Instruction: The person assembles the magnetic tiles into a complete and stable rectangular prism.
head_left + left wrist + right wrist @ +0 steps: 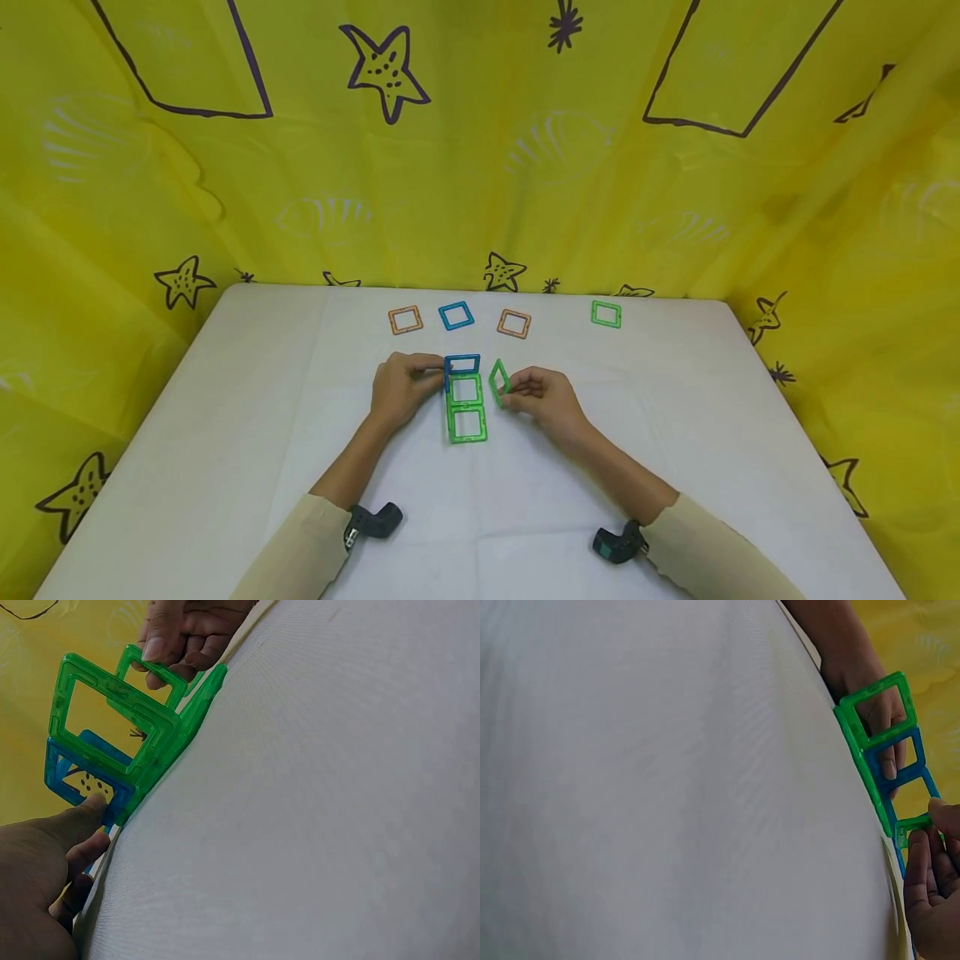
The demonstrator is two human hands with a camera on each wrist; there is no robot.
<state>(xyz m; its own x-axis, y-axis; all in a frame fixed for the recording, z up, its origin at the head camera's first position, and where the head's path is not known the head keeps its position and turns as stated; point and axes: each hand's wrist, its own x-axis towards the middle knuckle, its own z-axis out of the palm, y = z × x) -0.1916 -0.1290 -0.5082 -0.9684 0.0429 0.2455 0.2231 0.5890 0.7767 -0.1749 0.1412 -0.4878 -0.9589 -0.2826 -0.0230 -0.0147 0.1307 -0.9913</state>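
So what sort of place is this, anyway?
Probably a small curtained-off booth for filming handwork, though I can't be sure. A yellow curtain with starfish drawings surrounds the back and sides of a white table, and each wrist wears a camera.

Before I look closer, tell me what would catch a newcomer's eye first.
Probably the yellow backdrop with dark starfish drawings, behind the white table. Next, the green and blue structure on the table, between the left hand, gripping it, and the right hand, holding a green square.
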